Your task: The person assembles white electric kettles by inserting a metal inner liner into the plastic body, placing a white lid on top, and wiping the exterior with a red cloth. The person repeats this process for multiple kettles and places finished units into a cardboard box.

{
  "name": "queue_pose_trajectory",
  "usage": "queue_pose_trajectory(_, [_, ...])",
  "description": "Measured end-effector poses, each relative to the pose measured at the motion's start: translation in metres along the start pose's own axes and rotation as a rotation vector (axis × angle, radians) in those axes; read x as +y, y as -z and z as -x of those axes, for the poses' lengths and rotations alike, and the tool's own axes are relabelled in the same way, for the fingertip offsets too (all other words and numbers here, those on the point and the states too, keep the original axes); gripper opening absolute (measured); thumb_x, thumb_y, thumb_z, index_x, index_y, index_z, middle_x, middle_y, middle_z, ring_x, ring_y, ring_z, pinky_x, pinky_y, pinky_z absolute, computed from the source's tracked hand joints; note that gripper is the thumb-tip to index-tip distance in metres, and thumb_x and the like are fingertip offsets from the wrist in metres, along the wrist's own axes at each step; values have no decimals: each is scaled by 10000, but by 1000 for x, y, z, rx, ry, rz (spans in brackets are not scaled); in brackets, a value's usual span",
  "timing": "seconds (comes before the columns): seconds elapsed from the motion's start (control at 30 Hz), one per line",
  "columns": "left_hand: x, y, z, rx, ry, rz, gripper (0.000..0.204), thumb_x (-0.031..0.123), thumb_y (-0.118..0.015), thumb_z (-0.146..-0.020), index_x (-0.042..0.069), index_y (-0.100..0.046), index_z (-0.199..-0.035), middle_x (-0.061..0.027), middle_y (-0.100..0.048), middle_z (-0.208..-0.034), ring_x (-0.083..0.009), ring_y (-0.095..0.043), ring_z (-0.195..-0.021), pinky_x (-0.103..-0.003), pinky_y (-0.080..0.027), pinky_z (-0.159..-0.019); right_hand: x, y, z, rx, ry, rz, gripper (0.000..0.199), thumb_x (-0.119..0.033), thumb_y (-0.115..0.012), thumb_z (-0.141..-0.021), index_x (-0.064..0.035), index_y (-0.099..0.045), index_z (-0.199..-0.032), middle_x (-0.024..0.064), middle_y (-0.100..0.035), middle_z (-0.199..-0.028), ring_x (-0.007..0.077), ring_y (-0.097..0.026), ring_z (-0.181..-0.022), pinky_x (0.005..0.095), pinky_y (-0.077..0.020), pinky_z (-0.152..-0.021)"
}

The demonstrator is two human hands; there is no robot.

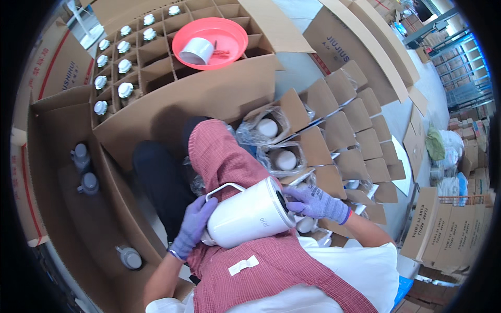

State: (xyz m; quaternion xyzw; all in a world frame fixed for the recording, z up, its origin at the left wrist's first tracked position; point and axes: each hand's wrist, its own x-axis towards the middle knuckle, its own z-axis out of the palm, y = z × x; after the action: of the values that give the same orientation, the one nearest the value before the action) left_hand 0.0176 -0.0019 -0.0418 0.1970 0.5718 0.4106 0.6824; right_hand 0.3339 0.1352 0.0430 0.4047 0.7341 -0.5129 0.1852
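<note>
A white jug [249, 213] with a handle lies on its side across my lap, on a red checked apron [224, 156]. My left hand [193, 223], in a purple glove, grips the jug at its handle end. My right hand [313, 202], also gloved, holds the jug's open mouth end. Just beyond it stand small open cardboard boxes with white jugs in plastic bags [284, 159].
A big divided carton [156, 57] ahead holds several silver-capped bottles, with a red basin [210, 41] and a white cup on top. A carton at left [83, 172] holds grey-lidded flasks. A row of small boxes [360, 135] runs right; stacked cartons [443, 224] stand far right.
</note>
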Motion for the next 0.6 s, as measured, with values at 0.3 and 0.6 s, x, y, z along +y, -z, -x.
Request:
queue_pose_trajectory(0.3, [45, -8, 0, 71, -212, -288, 215, 183, -614, -966, -10, -679, -1035, -57, -681, -901, -104, -599, -786, -270, -497, -730, -58, -12, -42, 635, 904, -239, 503, -223, -516, -975, 21, -454, -1410, 178, -482, -1416, 280, -493, -1299, 357, -403, -1078])
queue_pose_trajectory(0.6, [106, 1, 26, 281, -545, -308, 406, 138, -566, -941, -58, -600, -1295, -178, -666, -1254, -223, -626, -1161, -309, -468, -991, -74, 19, -73, 917, 982, -61, 524, -255, -412, -1015, 33, -409, -1453, 225, -379, -1502, 424, -308, -1410, 487, -218, -1179])
